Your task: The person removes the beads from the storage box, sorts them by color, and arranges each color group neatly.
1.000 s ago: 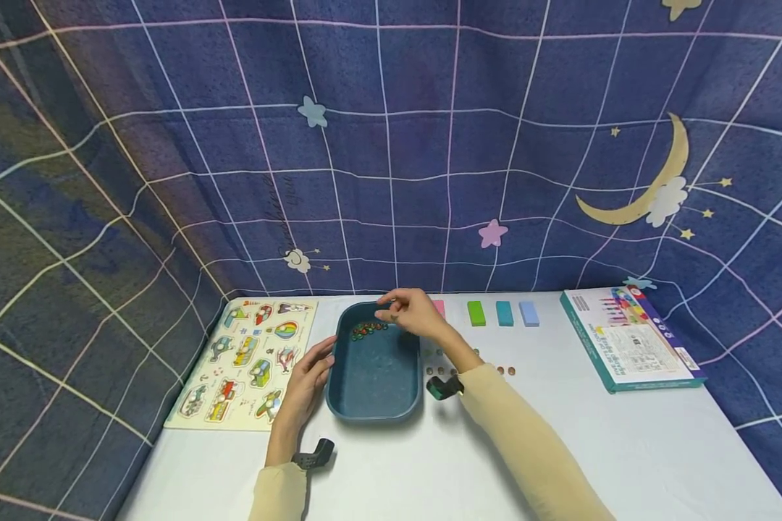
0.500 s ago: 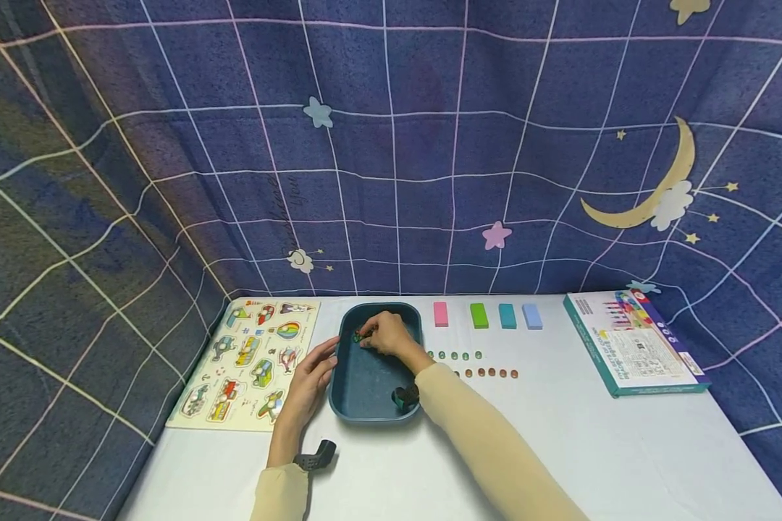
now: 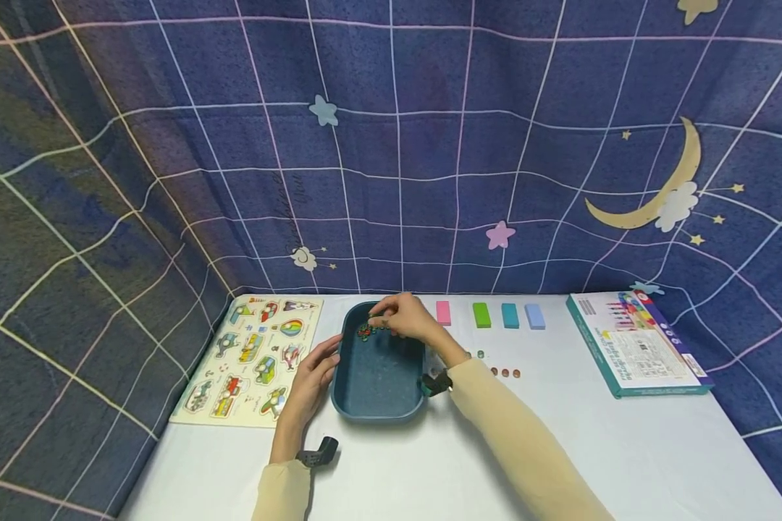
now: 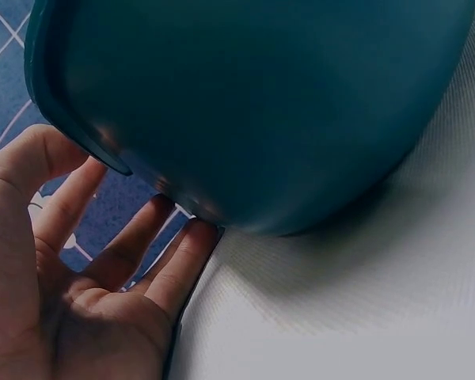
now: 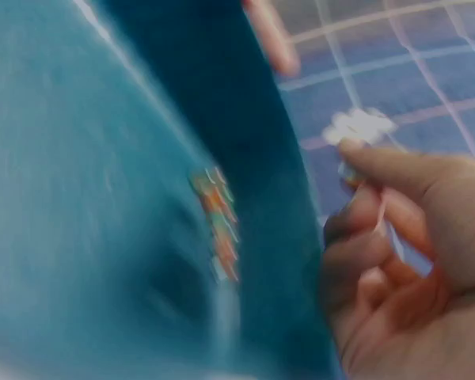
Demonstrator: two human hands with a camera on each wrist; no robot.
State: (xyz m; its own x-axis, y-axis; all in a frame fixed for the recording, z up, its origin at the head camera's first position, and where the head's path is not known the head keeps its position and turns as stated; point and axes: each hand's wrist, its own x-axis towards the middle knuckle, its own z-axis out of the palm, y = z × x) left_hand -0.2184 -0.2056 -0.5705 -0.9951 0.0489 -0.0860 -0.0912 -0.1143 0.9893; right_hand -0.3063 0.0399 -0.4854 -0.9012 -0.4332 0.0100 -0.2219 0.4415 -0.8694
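- Now your right hand (image 3: 405, 319) hovers over the tray's (image 3: 378, 376) far end, fingertips pinched together; whether they hold a bead, you cannot tell.
- Beads (image 3: 368, 331) lie just below-left of those fingertips.
- Your left hand (image 3: 309, 380), fingers straight, braces the tray's left wall.

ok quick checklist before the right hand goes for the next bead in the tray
1. Left hand steadies the tray: ok, fingers rest against its left wall.
2. Tray flat on the table: ok in the head view.
3. Beads left in the tray: ok, a small cluster lies at the far end.
4. Right hand free to pick: cannot tell; fingers are curled above the beads, and the right wrist view is too blurred to show whether they hold one.
5. Bead rows right of the tray undisturbed: ok, though the right forearm hides part of them.
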